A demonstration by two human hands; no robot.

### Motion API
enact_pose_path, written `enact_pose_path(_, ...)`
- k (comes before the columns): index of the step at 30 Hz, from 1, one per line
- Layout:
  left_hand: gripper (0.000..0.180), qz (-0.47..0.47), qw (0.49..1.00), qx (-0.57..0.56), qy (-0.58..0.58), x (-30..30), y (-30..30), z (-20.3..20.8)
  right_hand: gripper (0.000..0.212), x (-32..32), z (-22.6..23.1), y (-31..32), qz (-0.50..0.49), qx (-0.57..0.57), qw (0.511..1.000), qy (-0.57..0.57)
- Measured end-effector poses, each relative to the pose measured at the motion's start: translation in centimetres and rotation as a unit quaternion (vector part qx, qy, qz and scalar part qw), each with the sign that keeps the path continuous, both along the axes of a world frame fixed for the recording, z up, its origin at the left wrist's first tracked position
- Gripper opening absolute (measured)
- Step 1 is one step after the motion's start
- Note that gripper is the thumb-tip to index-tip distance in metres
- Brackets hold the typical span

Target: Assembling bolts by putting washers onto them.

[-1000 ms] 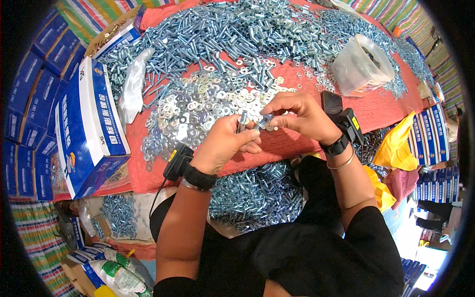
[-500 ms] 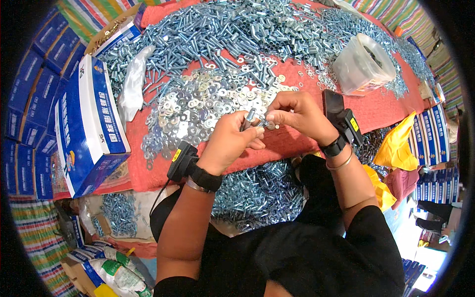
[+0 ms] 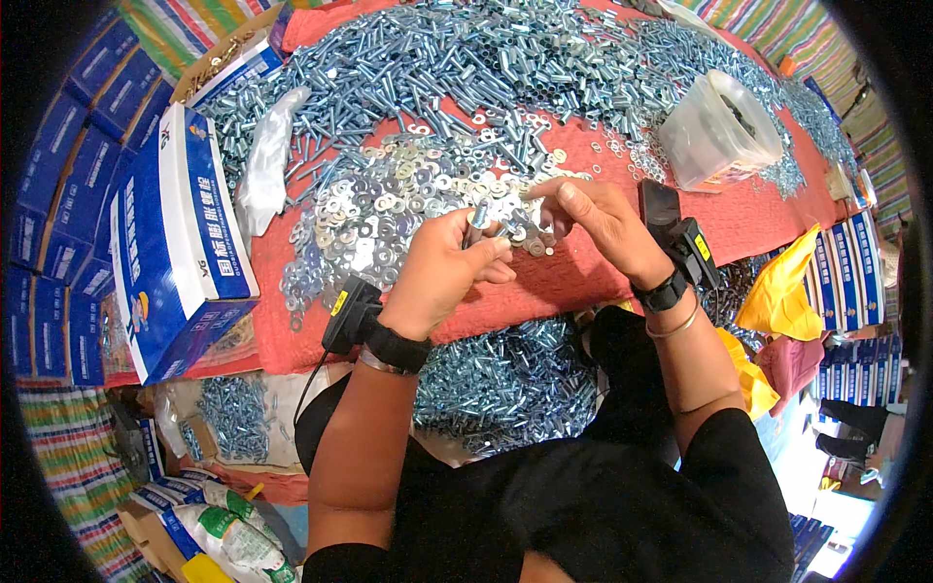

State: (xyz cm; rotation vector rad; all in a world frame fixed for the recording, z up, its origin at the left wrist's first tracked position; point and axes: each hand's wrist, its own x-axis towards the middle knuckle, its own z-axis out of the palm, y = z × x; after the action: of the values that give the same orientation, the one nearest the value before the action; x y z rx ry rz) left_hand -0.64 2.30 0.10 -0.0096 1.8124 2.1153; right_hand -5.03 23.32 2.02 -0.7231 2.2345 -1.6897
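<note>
My left hand (image 3: 449, 264) is closed around shiny metal bolts; the end of one bolt (image 3: 479, 216) sticks up between the thumb and forefinger. Another metal end shows by the thumb tip, partly covered by the fingers. To its right, my right hand (image 3: 601, 225) hovers with thumb lifted and fingers apart, and I see nothing gripped in it. Below and beyond both hands lies a spread of flat washers (image 3: 364, 209) on a red cloth (image 3: 583, 277). A few washers lie just under the right fingertips.
A large heap of bolts and sleeves (image 3: 418, 68) covers the far side. A blue-and-white box (image 3: 180, 243) and a clear plastic bag (image 3: 267, 160) stand at left. At right is a translucent tub (image 3: 714, 136). More bolts (image 3: 505, 384) lie below the cloth's near edge.
My right hand has drawn slightly right, away from the bolt in the left hand, and its thumb has lifted from the pinch. The left hand has barely moved.
</note>
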Motion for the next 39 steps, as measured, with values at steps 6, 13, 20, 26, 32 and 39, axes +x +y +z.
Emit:
enact_pose_path(6,0.012,-0.001,1.000,-0.001,0.000,-0.1,0.0,0.1,0.052,-0.6,-0.5,0.7,0.069,-0.020,0.996,-0.057)
enact_pose_path(13,0.014,-0.005,1.000,-0.007,0.002,0.0,-0.3,0.0,0.059,0.2,0.6,-0.2,0.038,-0.021,0.995,-0.090)
enact_pose_path(20,0.017,-0.060,0.998,-0.001,-0.005,0.4,-1.0,1.0,0.062,-1.4,-1.0,1.0,-0.008,0.083,0.994,-0.070)
enact_pose_path(26,0.023,-0.302,0.951,0.049,-0.049,1.2,-1.5,2.4,0.052,-3.7,-3.6,0.2,-0.055,0.193,0.980,-0.013)
enact_pose_path(32,0.022,-0.191,0.980,0.050,-0.006,0.5,-1.4,1.9,0.019,-6.8,-6.5,-1.3,-0.159,0.319,0.907,0.222)
enact_pose_path(39,0.020,0.011,0.992,0.115,-0.057,-0.2,-2.1,0.5,0.017,-8.4,-7.1,-5.1,-0.232,0.409,0.839,0.273)
